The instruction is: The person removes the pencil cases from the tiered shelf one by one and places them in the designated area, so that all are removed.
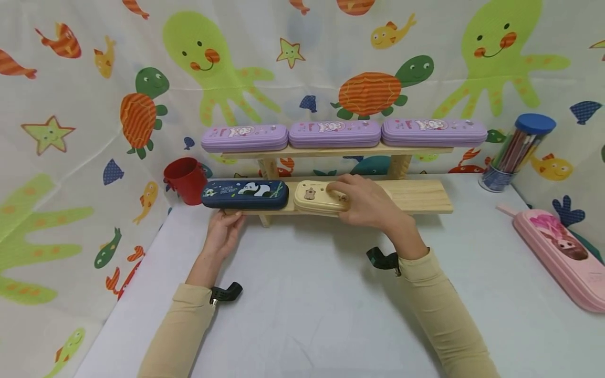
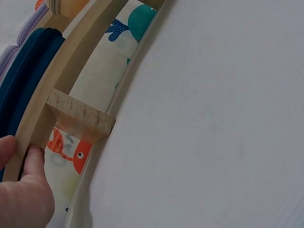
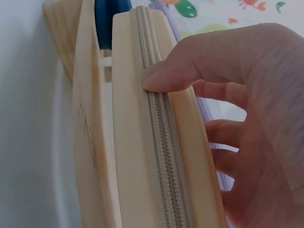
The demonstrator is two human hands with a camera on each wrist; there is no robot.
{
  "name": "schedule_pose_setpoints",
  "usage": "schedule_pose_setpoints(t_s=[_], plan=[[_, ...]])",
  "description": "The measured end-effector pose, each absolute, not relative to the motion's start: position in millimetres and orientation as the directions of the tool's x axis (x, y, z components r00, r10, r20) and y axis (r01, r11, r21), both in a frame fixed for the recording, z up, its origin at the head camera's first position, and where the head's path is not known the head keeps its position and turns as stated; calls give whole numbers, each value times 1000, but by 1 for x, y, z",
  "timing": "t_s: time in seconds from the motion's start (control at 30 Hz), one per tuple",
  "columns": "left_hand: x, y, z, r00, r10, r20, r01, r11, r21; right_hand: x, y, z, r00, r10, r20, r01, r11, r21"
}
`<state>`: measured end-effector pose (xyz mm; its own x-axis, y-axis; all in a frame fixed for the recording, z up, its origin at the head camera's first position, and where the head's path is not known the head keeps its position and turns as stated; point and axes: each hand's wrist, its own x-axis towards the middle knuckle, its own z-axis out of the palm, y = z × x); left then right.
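Note:
My right hand (image 1: 368,202) grips a cream pencil case (image 1: 309,197) with small bear pictures, at the lower board of a wooden shelf (image 1: 423,197). In the right wrist view the thumb presses on the case's zipper (image 3: 161,118) side, with the other fingers behind it. My left hand (image 1: 222,233) pinches the left end of the lower board, just below a navy pencil case (image 1: 246,194) with a panda. The left wrist view shows its fingers (image 2: 35,164) at the board's edge, beside the navy case.
Three purple pencil cases (image 1: 334,134) lie in a row on the upper board. A red cup (image 1: 184,181) stands left of the shelf. On the right are a blue-lidded pencil jar (image 1: 515,152) and a pink pencil case (image 1: 562,257). Behind hangs a patterned curtain (image 1: 302,68).

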<state>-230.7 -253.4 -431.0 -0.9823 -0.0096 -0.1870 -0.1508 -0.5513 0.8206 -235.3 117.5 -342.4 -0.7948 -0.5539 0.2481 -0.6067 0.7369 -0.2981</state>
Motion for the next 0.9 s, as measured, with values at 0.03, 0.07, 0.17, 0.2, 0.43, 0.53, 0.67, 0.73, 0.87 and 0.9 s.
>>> schedule_pose_setpoints(t_s=[0.03, 0.07, 0.17, 0.2, 0.43, 0.53, 0.67, 0.73, 0.87, 0.9], plan=[[-231, -254, -431, -982, -8, -188, -152, -553, 819, -235, 119, -342, -794, -553, 251, -607, 737, -298], [-231, -254, -431, -982, -8, -190, -153, -554, 818, -234, 120, -342, -794, -553, 254, -608, 737, -296], [-231, -254, -431, -982, -13, -189, -151, -552, 820, -232, 124, -342, -789, -552, 268, -613, 736, -289], [-231, -255, -431, -982, -14, -189, -150, -553, 820, -232, 125, -342, -787, -552, 274, -615, 736, -284], [-230, -254, -431, -986, -5, -169, -138, -556, 820, -230, 136, -344, -784, -547, 293, -617, 736, -279], [-230, -254, -432, -986, -3, -165, -135, -557, 820, -228, 139, -345, -791, -541, 285, -610, 736, -294], [-230, -254, -432, -986, -9, -167, -134, -556, 820, -226, 144, -346, -802, -529, 277, -595, 742, -309], [-230, -254, -433, -985, -12, -170, -135, -552, 823, -225, 147, -347, -807, -525, 270, -589, 746, -311], [-231, -255, -433, -984, -14, -178, -141, -550, 823, -223, 154, -349, -822, -512, 249, -568, 761, -313], [-231, -255, -433, -984, -15, -178, -140, -554, 821, -223, 157, -350, -826, -508, 244, -563, 765, -314]])
